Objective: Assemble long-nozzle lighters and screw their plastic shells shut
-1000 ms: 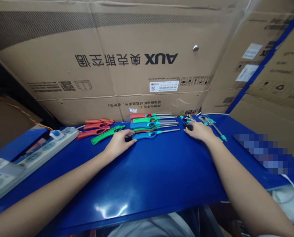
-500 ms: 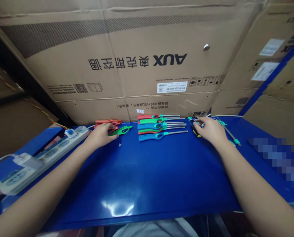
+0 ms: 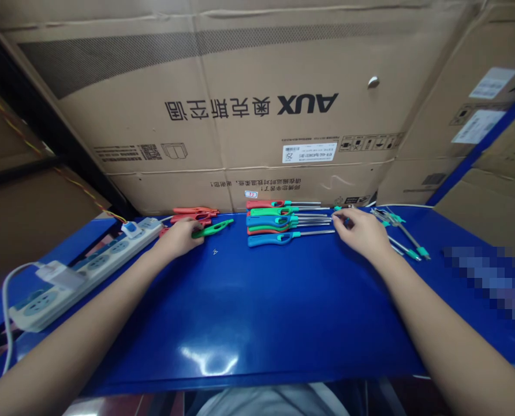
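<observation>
"What's at the left?"

"My power strip (image 3: 95, 263) runs along that side, probably to leave the middle free. Right of its far end, red lighter shells (image 3: 189, 211) lie together near the cardboard panel (image 3: 257, 138)."

"And your left hand?"

"My left hand (image 3: 180, 238) grasps a green lighter shell (image 3: 217, 229) by its left part; the slim end juts right, perhaps for a steady hold."

"In the middle?"

"Lighters (image 3: 261, 221) in a stack, every barrel pointing right, likely so they nest neatly."

"Your right hand?"

"My right hand (image 3: 364, 232) is curled just beside the barrel tips. Something small and dark shows at the fingers; I can't tell whether I'm gripping it. Farther right, loose metal tubes (image 3: 410, 235) lie crossed, presumably kept within that hand's reach."
</observation>
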A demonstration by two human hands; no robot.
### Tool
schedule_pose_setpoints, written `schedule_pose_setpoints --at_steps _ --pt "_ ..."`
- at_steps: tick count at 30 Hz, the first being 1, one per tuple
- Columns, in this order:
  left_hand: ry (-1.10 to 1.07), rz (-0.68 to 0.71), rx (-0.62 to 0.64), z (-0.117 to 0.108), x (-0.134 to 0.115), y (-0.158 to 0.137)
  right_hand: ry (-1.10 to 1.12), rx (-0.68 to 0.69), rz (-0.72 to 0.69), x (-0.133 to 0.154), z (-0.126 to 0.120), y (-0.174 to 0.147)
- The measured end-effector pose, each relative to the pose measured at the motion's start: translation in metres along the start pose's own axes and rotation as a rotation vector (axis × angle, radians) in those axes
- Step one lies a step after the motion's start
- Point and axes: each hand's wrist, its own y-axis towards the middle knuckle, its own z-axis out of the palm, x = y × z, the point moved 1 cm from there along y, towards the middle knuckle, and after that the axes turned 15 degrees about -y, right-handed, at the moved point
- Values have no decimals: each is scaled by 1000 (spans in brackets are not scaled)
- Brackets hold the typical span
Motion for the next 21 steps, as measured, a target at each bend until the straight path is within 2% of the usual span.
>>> schedule_pose_setpoints --at_steps 8,12,14,17,19,21 --pt "106 72 -37 -12 -15 -7 30 -45 -54 1 1 0" --pt "133 80 -76 -27 -58 -33 240 -160 -195 14 -4 -4" --pt "242 -6 -113 -35 -89 -52 424 -183 -286 27 -5 -9" --pt "262 -1 -156 -39 -131 -77 655 -89 -394 51 -5 -22" --pt "189 55 -81 -30 -146 -86 728 -13 -448 65 -4 -31" --pt "66 133 69 -11 -151 -88 728 64 -507 74 -3 -38"
